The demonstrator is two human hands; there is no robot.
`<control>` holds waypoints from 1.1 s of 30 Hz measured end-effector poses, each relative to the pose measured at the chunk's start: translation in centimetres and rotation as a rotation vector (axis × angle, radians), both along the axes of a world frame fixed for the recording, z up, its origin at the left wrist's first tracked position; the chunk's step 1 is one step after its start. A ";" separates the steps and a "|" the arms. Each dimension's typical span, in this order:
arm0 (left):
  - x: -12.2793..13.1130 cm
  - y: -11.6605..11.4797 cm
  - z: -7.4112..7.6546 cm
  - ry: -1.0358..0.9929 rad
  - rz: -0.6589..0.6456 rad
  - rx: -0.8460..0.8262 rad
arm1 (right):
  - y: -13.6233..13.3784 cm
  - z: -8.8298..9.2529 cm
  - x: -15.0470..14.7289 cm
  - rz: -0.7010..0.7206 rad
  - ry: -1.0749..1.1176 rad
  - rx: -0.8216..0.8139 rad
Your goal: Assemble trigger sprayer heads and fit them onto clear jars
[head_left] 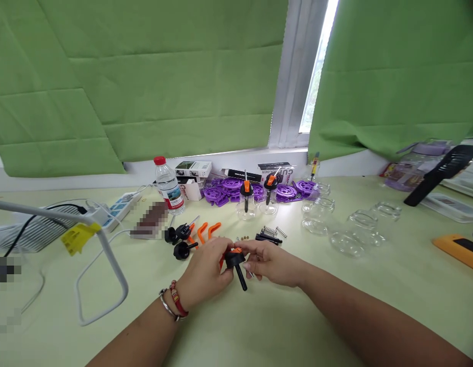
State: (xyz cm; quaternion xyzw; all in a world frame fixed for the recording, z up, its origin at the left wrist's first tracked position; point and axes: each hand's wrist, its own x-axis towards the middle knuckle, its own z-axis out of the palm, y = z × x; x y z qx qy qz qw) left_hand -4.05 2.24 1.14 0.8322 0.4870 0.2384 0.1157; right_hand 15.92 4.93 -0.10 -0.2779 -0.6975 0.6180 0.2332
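Over the near middle of the table, my left hand [211, 270] grips a black bottle cap [234, 259] by its left side. An orange lever [236, 250] tops this cap, and a black stem [241, 278] points down toward me. My right hand [269, 261] is closed at the cap's right side, its fingers at the orange part. A thin pale piece shows under those fingers, too small to name. Left of my hands lie several black caps [182, 250] with stems and orange levers [202, 232]. Behind my right hand are springs [270, 232] and black tubes [269, 239].
Two glass bottles [247, 208] with black and orange tops stand before purple plastic parts [232, 184]. Clear glass bottles [347, 243] stand at right. A water bottle [169, 188], a power strip [122, 210] and a white metal stand [116, 265] are on the left.
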 end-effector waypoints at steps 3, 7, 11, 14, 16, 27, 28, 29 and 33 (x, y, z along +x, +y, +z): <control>-0.3 0.3 -0.3 -0.071 0.027 -0.031 | 0.1 -0.6 -0.1 -0.053 0.053 -0.130; -0.5 0.6 -0.6 -0.116 0.021 -0.043 | 0.1 -1.3 -0.7 -0.168 0.130 -0.250; -0.2 0.1 -0.7 -0.084 -0.048 -0.135 | 0.2 -1.5 -0.6 -0.206 0.114 -0.239; 0.0 -0.5 -0.3 -0.037 -0.162 -0.160 | 0.4 -1.4 0.0 -0.092 0.056 -0.260; 0.0 -0.7 -0.2 0.015 -0.242 -0.134 | 0.5 -1.3 0.3 -0.040 0.039 -0.288; -0.3 -0.7 0.1 -0.062 -0.338 -0.323 | 0.7 -0.6 0.6 -0.040 -0.080 -0.353; -0.5 -0.7 0.3 -0.117 -0.382 -0.383 | 0.9 -0.6 0.7 -0.065 -0.060 -0.348; -0.7 -0.7 0.4 -0.167 -0.437 -0.468 | 1.1 -0.6 0.7 -0.113 -0.037 -0.337; -1.6 -0.4 0.4 -0.290 -0.627 -0.916 | 1.5 -1.1 0.2 -0.462 0.024 -0.095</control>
